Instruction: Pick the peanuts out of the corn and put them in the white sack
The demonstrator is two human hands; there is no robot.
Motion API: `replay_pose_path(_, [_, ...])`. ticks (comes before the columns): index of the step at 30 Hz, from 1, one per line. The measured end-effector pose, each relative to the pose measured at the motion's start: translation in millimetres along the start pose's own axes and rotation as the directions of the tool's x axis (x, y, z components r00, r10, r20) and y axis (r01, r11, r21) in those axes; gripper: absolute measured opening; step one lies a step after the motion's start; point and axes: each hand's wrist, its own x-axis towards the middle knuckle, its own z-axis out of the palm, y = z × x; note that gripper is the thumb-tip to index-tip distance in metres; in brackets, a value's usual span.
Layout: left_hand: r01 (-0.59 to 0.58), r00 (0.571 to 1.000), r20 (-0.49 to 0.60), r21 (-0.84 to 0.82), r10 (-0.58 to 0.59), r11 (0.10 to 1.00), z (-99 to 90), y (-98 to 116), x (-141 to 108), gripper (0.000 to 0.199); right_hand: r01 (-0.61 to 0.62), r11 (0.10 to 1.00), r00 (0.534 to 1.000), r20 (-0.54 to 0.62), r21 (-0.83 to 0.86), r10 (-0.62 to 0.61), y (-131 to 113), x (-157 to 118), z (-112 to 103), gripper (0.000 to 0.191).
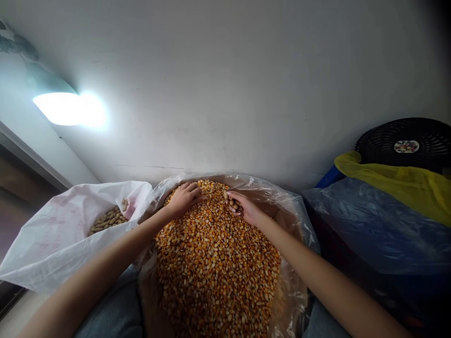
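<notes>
Where corn [214, 253] lies, hands [185, 198] — right holding peanuts [235, 205]

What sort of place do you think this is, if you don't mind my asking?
Probably a household storage corner: a big plastic-lined container of corn kernels, a white sack of peanuts, and a fan all sit by a plain wall.
</notes>
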Motion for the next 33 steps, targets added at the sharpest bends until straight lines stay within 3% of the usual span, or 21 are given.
replay_pose_path(3, [0.124, 0.984, -0.099, -0.192, -0.145, 0.973, -7.2, 5.4, -1.9, 0.027, 0.002, 1.0, 1.0, 0.003, -0.003, -0.002, 0.2, 0.0, 1.0, 0.021])
replay_pose_path(5, [0.251, 0.924, -0.151, -0.452, -0.351, 0.856, -10.8, 9.1, -0.3, 0.028, 0.002, 1.0, 1.0, 0.003, -0.004, -0.002, 0.4, 0.4, 1.3, 0.02])
replay_pose_path(7, [0.329, 0.815, -0.073, -0.759, -0.575, 0.562, -13.5, 11.2, 3.1, 0.03, -0.003, 1.0, 1.0, -0.001, -0.002, 0.003, 0.6, 0.9, 1.3, 0.02])
replay_pose_path(9, [0.292, 0.731, 0.132, -0.947, -0.669, 0.132, -15.9, 11.6, 6.4, 0.027, -0.006, 1.0, 1.0, -0.005, 0.003, 0.006, 0.8, 1.4, 1.0, 0.02])
replay_pose_path(11, [0.209, 0.708, 0.33, -0.942, -0.625, -0.261, -18.7, 10.9, 7.9, 0.02, -0.008, 1.0, 1.0, -0.004, 0.005, 0.008, 1.0, 1.8, 0.7, 0.02])
replay_pose_path(12, [0.178, 0.71, 0.399, -0.899, -0.58, -0.401, -20.1, 10.5, 7.7, 0.016, -0.008, 1.0, 1.0, -0.005, 0.005, 0.008, 1.2, 1.9, 0.4, 0.021])
replay_pose_path(13, [0.163, 0.716, 0.454, -0.848, -0.531, -0.504, -21.6, 10.4, 7.0, 0.012, -0.008, 1.0, 1.0, -0.003, 0.003, 0.008, 1.4, 2.1, 0.2, 0.021])
replay_pose_path(15, [0.167, 0.727, 0.526, -0.759, -0.441, -0.63, -24.5, 11.2, 4.6, 0.008, -0.007, 1.0, 1.0, 0.004, -0.002, 0.007, 1.9, 2.4, -0.1, 0.021])
replay_pose_path(19, [0.193, 0.736, 0.57, -0.693, -0.364, -0.695, -28.7, 16.8, 0.9, 0.01, -0.006, 1.0, 1.0, 0.01, -0.013, 0.006, 2.6, 2.3, -0.1, 0.021])
replay_pose_path(24, [0.183, 0.692, 0.554, -0.755, -0.463, -0.629, -29.1, 23.6, 0.8, 0.012, -0.004, 1.0, 1.0, 0.006, -0.017, 0.004, 2.9, 1.5, 0.4, 0.022])
replay_pose_path(29, [0.088, 0.682, 0.515, -0.762, -0.519, -0.642, -23.0, 21.3, 1.0, 0.015, -0.008, 1.0, 1.0, 0.003, -0.016, 0.008, 3.7, 2.9, 0.1, 0.02])
replay_pose_path(33, [0.093, 0.65, 0.517, -0.781, -0.557, -0.617, -18.5, 18.6, 1.7, 0.018, -0.006, 1.0, 1.0, 0.013, -0.006, 0.006, 5.0, 4.1, -1.0, 0.02])
